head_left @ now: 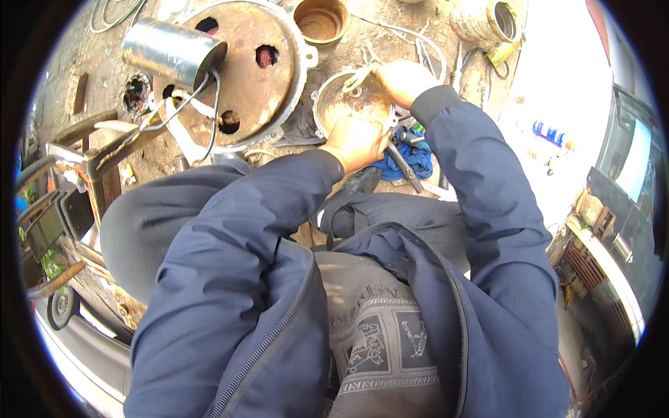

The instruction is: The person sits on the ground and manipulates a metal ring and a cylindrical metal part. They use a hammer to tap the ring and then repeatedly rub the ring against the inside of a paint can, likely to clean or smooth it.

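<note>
A round, shallow metal housing (332, 106) with a worn brown inside sits in front of me. My left hand (354, 144) is closed on its near edge, with some fingertips over the rim. At the far right side of the housing, my right hand (405, 82) is closed on a pale looped cord (359, 78). The loop hangs over the housing's far rim. Both palms are turned away, so the exact grip of the fingers is partly hidden. Just right of my left hand lie a blue cloth (416, 164) and a hammer-like tool (404, 167).
To the left, a large rusty disc (251, 90) with holes carries a dark metal cylinder (174, 52) trailing wires. A brown bowl (320, 21) and a weathered can (486, 22) stand farther off. A worn metal-framed seat (90, 157) is at far left. Blue-labelled tube (550, 134) lies right.
</note>
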`<action>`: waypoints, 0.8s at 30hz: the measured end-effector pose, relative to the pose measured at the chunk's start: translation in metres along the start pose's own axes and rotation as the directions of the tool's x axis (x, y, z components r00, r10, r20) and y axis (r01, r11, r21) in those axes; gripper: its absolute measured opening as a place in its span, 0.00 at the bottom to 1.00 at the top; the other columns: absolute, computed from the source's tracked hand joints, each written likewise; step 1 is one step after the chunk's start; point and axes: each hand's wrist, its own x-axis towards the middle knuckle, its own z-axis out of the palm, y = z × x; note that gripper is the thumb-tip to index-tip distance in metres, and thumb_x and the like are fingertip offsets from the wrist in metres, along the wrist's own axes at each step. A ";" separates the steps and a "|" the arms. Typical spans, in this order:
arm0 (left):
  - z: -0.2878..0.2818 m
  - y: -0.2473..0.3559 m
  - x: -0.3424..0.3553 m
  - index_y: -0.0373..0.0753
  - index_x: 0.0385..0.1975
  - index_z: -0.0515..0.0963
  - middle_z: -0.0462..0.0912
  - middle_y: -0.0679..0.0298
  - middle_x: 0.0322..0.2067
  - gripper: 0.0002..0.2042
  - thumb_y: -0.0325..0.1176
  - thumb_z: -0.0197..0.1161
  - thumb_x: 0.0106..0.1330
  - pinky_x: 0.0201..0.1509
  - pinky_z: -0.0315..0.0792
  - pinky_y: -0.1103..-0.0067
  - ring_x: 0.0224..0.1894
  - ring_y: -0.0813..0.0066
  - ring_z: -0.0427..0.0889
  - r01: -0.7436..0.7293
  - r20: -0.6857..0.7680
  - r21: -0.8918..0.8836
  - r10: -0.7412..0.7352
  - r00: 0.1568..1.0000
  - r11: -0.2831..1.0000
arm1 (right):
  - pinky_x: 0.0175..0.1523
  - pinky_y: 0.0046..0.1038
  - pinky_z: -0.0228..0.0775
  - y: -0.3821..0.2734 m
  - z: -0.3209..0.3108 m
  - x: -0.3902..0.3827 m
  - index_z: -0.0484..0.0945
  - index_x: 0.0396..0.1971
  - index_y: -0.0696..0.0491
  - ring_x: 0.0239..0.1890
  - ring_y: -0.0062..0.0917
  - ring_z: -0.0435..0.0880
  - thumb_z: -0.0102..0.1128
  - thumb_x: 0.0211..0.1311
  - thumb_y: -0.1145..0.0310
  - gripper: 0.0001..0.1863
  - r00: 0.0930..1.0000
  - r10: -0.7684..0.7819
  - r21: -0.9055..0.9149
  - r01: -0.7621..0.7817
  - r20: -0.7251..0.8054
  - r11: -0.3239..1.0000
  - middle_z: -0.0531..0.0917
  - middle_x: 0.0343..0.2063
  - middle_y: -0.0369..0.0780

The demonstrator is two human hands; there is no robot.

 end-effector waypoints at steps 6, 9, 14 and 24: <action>-0.001 -0.008 0.001 0.37 0.34 0.85 0.86 0.49 0.24 0.13 0.42 0.67 0.67 0.36 0.81 0.58 0.27 0.47 0.88 0.117 -0.010 -0.090 -0.118 0.993 0.989 | 0.42 0.47 0.80 0.022 -0.020 -0.065 0.77 0.65 0.50 0.35 0.47 0.89 0.58 0.71 0.71 0.23 0.998 0.000 0.066 -0.005 0.063 0.998 0.87 0.30 0.50; 0.001 -0.012 0.007 0.37 0.27 0.86 0.84 0.49 0.20 0.13 0.40 0.68 0.66 0.36 0.80 0.58 0.25 0.46 0.86 0.106 -0.067 -0.092 -0.112 0.991 0.990 | 0.39 0.46 0.79 0.007 -0.011 -0.090 0.73 0.70 0.51 0.30 0.45 0.86 0.59 0.70 0.73 0.28 0.997 0.073 0.104 -0.073 0.005 0.992 0.85 0.26 0.49; 0.002 -0.009 0.005 0.37 0.28 0.86 0.85 0.48 0.21 0.12 0.40 0.68 0.67 0.36 0.80 0.59 0.26 0.48 0.87 0.094 -0.061 -0.066 -0.098 0.993 0.993 | 0.38 0.44 0.79 -0.009 0.007 -0.087 0.73 0.70 0.50 0.30 0.43 0.87 0.60 0.68 0.72 0.29 0.994 0.087 0.073 -0.082 -0.065 0.994 0.86 0.28 0.47; -0.006 -0.017 -0.003 0.35 0.35 0.87 0.87 0.50 0.25 0.14 0.42 0.71 0.65 0.41 0.81 0.59 0.30 0.46 0.86 0.045 -0.021 -0.073 -0.047 0.999 0.996 | 0.50 0.46 0.81 0.030 -0.012 -0.014 0.81 0.66 0.41 0.43 0.47 0.90 0.53 0.74 0.69 0.23 0.995 -0.067 0.017 0.065 0.079 0.998 0.90 0.38 0.50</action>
